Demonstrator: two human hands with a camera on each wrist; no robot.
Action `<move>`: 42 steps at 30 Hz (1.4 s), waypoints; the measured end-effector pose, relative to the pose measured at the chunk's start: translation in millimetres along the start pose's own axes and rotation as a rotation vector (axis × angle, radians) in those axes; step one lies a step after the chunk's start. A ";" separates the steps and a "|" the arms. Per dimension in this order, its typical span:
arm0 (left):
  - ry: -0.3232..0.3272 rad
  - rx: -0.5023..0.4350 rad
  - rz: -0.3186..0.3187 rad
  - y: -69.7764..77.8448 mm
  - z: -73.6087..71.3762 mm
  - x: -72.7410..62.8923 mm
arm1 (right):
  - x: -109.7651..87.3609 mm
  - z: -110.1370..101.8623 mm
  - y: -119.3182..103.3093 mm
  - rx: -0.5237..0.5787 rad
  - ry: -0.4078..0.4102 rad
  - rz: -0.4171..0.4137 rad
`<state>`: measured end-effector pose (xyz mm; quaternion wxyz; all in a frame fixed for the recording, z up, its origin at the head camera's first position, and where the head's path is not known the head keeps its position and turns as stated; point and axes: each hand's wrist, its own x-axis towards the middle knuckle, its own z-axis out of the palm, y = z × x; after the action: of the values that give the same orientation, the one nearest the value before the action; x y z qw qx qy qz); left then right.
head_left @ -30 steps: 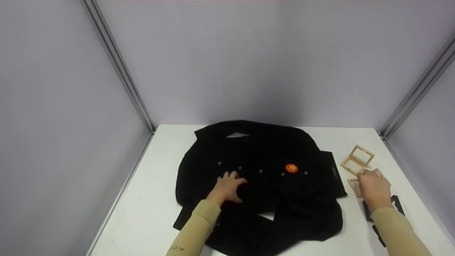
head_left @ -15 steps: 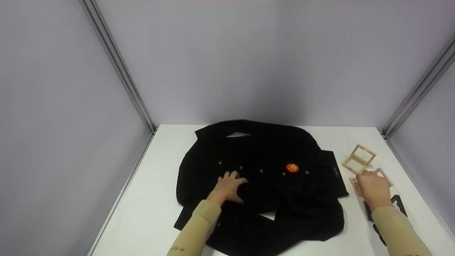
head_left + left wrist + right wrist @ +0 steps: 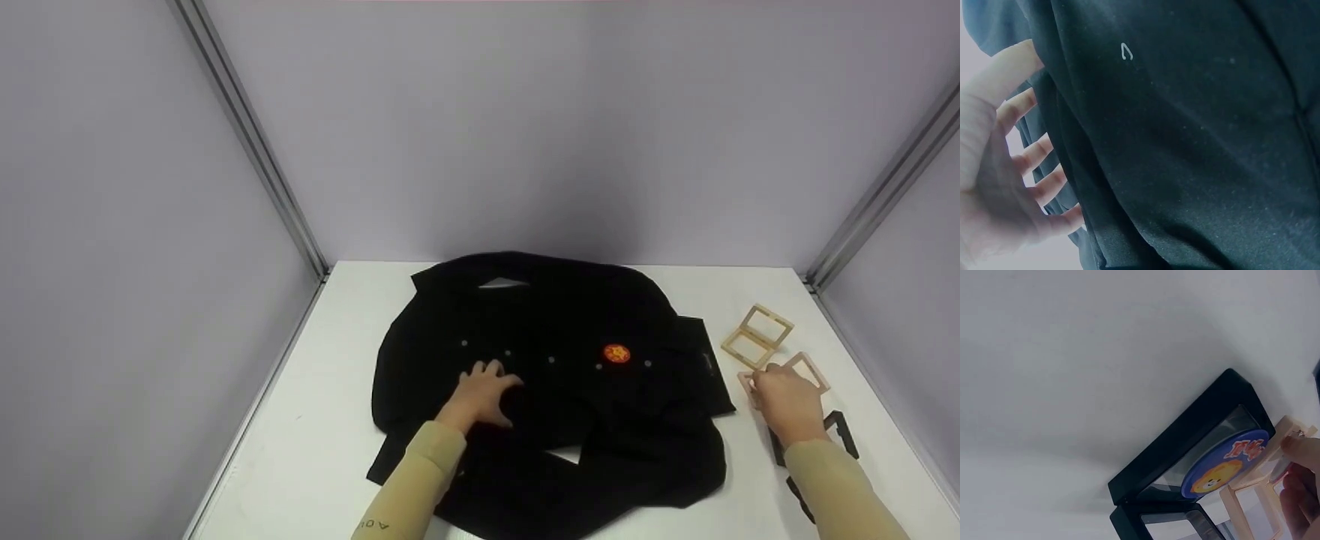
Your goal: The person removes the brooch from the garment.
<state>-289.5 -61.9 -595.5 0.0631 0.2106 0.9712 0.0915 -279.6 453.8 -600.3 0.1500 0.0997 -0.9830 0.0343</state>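
A black buttoned jacket (image 3: 570, 315) lies spread on the white table, with a round red and yellow badge (image 3: 616, 353) on it. My left hand (image 3: 480, 394) rests on the jacket, fingers spread and slightly bent; in the left wrist view their tips meet the dark cloth (image 3: 1185, 140). At the right, my right hand (image 3: 787, 401) is over a pale pinkish hinged frame (image 3: 823, 382). In the right wrist view its thumb and fingers pinch a small disc (image 3: 1280, 468) inside that frame, mostly hidden by the fingers.
A yellowish hinged frame (image 3: 760, 340) lies unfolded behind the right hand. Nearer, a black hinged frame (image 3: 848, 435), partly under the forearm, contains a blue round badge (image 3: 1216, 467) with a cartoon lion. Grey walls (image 3: 525, 150) enclose the table's back and sides.
My right hand has shifted slightly left and its fingers have dipped a little, showing more of the pinkish frame. The left hand stays on the jacket.
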 end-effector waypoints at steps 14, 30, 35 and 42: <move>-0.015 -0.001 -0.005 0.5 -3.3 -4.0 | -8.6 5.3 0.2 0.034 0.019 0.008; -0.015 0.004 0.007 4.3 -1.1 -1.7 | -14.0 6.9 4.3 0.027 0.008 0.023; -0.017 -0.003 0.009 4.9 -0.1 -2.4 | -18.5 8.8 4.6 0.027 0.023 0.020; -0.023 -0.017 0.005 5.0 0.2 -1.6 | -17.1 11.1 6.9 0.013 0.025 0.014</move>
<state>-286.0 -58.1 -594.5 0.0758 0.2134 0.9691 0.0976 -268.2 462.7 -616.4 0.1616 0.0934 -0.9815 0.0432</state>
